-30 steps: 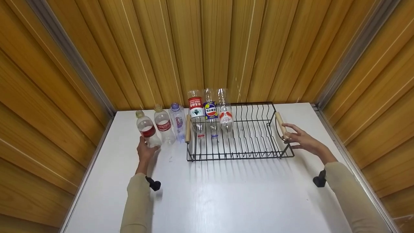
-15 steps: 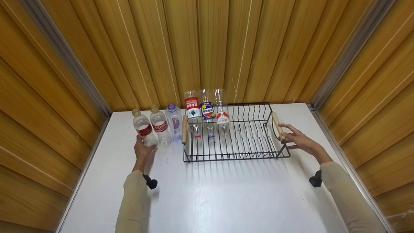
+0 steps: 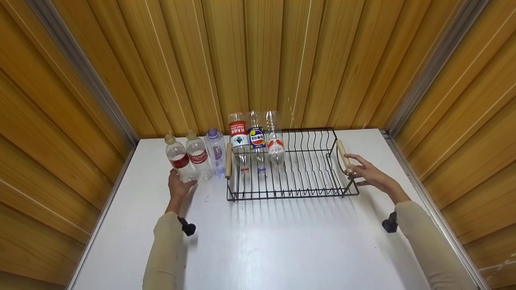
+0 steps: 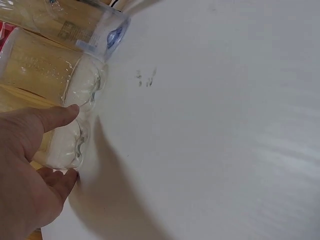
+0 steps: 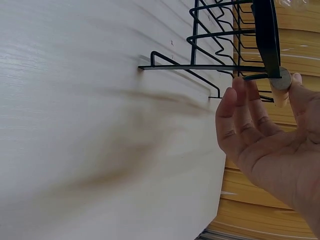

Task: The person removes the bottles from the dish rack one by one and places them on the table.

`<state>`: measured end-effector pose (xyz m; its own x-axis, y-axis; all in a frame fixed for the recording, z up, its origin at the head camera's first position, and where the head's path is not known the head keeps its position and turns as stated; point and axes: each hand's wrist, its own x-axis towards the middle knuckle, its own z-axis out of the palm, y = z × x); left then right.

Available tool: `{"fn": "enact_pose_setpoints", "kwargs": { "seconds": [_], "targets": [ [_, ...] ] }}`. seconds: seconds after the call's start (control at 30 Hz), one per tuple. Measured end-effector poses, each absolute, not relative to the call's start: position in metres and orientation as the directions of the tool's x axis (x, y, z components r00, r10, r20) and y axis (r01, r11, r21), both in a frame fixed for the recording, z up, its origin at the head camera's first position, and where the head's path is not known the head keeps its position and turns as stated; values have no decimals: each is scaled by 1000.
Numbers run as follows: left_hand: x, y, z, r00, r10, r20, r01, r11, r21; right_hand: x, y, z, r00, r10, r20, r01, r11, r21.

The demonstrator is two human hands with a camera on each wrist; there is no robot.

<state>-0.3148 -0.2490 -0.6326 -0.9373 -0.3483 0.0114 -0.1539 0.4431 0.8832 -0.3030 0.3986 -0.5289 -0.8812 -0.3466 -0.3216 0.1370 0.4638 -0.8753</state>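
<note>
At the left, a clear plastic bottle (image 3: 179, 162) with a red label stands upright on the white table. My left hand (image 3: 179, 187) grips it low near its base, the thumb (image 4: 60, 117) on one side and the fingers (image 4: 62, 182) on the other. Beside it stand a second red-labelled bottle (image 3: 198, 158) and a purple-tinted bottle (image 3: 217, 155). My right hand (image 3: 373, 175) holds the right wooden handle (image 3: 342, 157) of a black wire dish rack (image 3: 302, 197). In the right wrist view, the thumb and fingertips meet around that handle (image 5: 281, 90).
Three bottles lean upside down in the rack's left part: one with a red and white label (image 3: 239, 135), one with a blue label (image 3: 257, 138), one with a white and red label (image 3: 275, 146). A wood-slat wall (image 3: 258, 60) rises behind the table (image 3: 282, 245).
The whole head view has shifted slightly, so things appear a little farther left. Both hands keep their places on the bottle and the rack handle.
</note>
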Motion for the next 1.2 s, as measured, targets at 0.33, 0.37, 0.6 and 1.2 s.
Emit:
{"fn": "enact_pose_setpoints", "kwargs": {
  "seconds": [0.33, 0.37, 0.6, 1.2],
  "targets": [
    [-291, -274, -615, -927, -368, -64, -225, 414, 882, -300, 398, -530, -874, -360, -326, 140, 455, -879],
    [-288, -277, -613, -926, -371, -68, -230, 411, 882, -301, 398, -530, -874, -359, -328, 144, 453, -880],
    [-265, -295, -602, -922, -373, -102, -244, 358, 901, -303, 399, -527, -872, -363, -329, 143, 455, -879],
    [-237, -260, -606, -948, -273, -161, -240, 284, 928, -300, 395, -528, -874, -350, -338, 158, 453, -877]
  ]
}}
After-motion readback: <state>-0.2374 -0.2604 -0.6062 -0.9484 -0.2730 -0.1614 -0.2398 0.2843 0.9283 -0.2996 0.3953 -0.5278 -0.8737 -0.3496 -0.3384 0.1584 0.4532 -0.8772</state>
